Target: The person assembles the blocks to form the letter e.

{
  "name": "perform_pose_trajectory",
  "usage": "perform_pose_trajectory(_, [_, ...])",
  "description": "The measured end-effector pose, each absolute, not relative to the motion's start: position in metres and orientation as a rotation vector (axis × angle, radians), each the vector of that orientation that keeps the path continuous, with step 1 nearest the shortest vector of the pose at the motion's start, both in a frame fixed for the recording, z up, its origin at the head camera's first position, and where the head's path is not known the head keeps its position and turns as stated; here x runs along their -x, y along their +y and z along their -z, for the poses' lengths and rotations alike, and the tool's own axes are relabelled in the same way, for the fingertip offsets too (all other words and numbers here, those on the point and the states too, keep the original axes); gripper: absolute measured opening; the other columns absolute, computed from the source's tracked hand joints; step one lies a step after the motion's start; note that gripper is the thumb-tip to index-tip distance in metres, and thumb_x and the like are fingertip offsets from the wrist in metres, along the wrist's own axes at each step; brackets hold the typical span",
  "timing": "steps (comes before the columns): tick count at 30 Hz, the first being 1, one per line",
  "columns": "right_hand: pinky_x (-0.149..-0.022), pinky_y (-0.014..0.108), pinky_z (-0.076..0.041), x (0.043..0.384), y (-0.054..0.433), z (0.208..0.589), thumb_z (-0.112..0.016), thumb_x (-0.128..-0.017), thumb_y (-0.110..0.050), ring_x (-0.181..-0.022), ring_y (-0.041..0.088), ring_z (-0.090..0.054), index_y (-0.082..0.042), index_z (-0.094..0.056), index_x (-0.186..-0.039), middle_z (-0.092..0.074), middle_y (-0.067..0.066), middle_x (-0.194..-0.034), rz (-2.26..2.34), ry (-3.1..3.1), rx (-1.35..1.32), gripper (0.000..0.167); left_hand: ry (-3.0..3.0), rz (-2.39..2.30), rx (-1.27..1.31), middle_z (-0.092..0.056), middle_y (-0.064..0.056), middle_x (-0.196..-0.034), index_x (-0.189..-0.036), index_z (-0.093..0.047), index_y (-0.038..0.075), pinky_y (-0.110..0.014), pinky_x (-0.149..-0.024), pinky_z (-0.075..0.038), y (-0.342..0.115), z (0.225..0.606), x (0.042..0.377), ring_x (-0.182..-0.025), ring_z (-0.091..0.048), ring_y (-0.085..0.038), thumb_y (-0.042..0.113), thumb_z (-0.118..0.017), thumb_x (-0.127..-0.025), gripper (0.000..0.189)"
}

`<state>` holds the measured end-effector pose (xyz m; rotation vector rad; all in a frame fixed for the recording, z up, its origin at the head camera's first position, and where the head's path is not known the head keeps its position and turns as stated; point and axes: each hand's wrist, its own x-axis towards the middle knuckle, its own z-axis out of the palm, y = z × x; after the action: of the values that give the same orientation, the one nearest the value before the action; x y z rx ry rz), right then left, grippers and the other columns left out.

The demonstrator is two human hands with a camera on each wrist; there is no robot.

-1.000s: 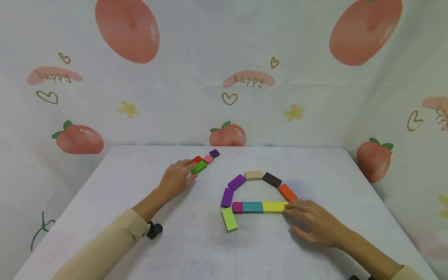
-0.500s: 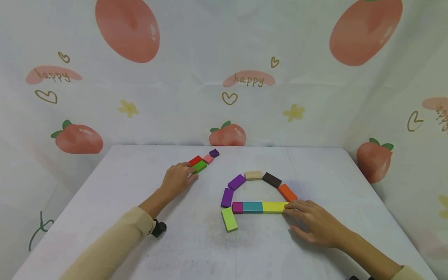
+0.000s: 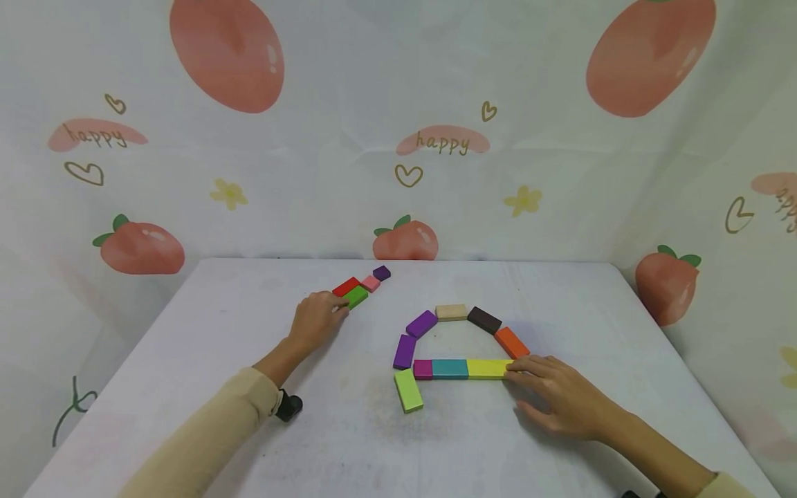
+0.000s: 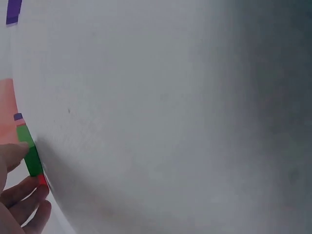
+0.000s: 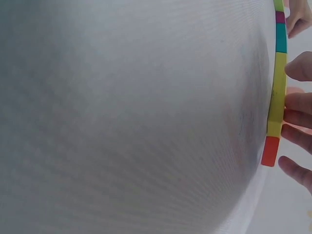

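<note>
My left hand [image 3: 316, 319] is at the green block [image 3: 355, 297] on the back left of the table, thumb and fingertips at its near end. In the left wrist view the thumb overlaps the green block [image 4: 30, 153], and other fingers lie by the red block [image 4: 43, 180]. The red block [image 3: 345, 286] lies alongside the green one. My right hand [image 3: 557, 398] rests fingertips on the right end of a yellow strip [image 3: 488, 369], thumb held apart. The strip continues left with a teal block [image 3: 450, 369] and a magenta block [image 3: 423, 369].
Above the strip curve two purple blocks [image 3: 421, 324], a beige block [image 3: 451, 312], a dark brown block [image 3: 484, 320] and an orange block [image 3: 512, 342]. A lime block [image 3: 408, 391] slants below. Pink [image 3: 371, 283] and dark purple [image 3: 382, 273] blocks lie beyond the green one.
My left hand has slid slightly nearer, off the red block and onto the green block's near end, so more of the red block shows. The right hand has stayed still.
</note>
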<state>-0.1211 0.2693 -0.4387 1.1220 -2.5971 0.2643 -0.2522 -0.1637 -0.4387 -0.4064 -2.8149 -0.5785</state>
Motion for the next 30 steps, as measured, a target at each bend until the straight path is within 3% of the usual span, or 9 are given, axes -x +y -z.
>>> perform_pose_trajectory(5, [-0.086,0.049,-0.055,0.121,0.269,0.436,-0.081,-0.077,-0.024,-0.107,0.02,-0.063,-0.013,-0.072,-0.117,-0.067,0.0,-0.119,-0.272,-2.615,-1.132,0.043,-2.74,0.851,0.338,-0.073,-0.02,-0.106,-0.124,-0.067,-0.001,-0.052,-0.093,-0.052,-0.166,0.441,0.254,-0.098,-0.069,-0.034,0.01,-0.075,-0.087,0.04])
perform_pose_trajectory(17, [-0.086,0.049,-0.055,0.121,0.269,0.436,-0.081,-0.077,-0.024,-0.107,0.021,-0.063,-0.012,-0.072,-0.118,-0.067,0.0,-0.119,-0.275,-2.621,-1.134,0.044,-2.498,1.125,0.562,-0.075,-0.014,-0.095,-0.12,-0.058,-0.001,-0.045,-0.082,-0.058,-0.17,0.431,0.246,-0.088,-0.073,-0.027,0.007,-0.08,-0.082,0.045])
perform_pose_trajectory(21, [-0.086,0.048,-0.055,0.121,0.269,0.436,-0.081,-0.076,-0.023,-0.107,0.02,-0.063,-0.012,-0.072,-0.118,-0.067,0.001,-0.119,-0.272,-2.61,-1.14,0.044,-2.474,1.117,0.681,-0.076,-0.01,-0.096,-0.121,-0.058,0.004,-0.045,-0.08,-0.057,-0.162,0.427,0.234,-0.089,-0.074,-0.027,0.011,-0.083,-0.08,0.049])
perform_pose_trajectory(28, [-0.086,0.049,-0.055,0.12,0.269,0.435,-0.082,-0.077,-0.024,-0.107,0.021,-0.063,-0.012,-0.072,-0.118,-0.067,0.001,-0.119,-0.269,-2.626,-1.133,0.044,-2.452,1.135,0.858,-0.077,-0.002,-0.099,-0.127,-0.058,0.014,-0.039,-0.062,-0.056,-0.138,0.423,0.208,-0.091,-0.073,-0.025,0.015,-0.087,-0.078,0.057])
perform_pose_trajectory(30, [-0.086,0.049,-0.055,0.12,0.268,0.435,-0.081,-0.077,-0.024,-0.108,0.021,-0.063,-0.012,-0.072,-0.117,-0.067,0.001,-0.12,-0.273,-2.634,-1.131,0.043,-2.455,1.162,0.925,-0.076,-0.001,-0.1,-0.129,-0.057,0.015,-0.042,-0.069,-0.058,-0.13,0.422,0.199,-0.093,-0.073,-0.022,0.015,-0.087,-0.078,0.059])
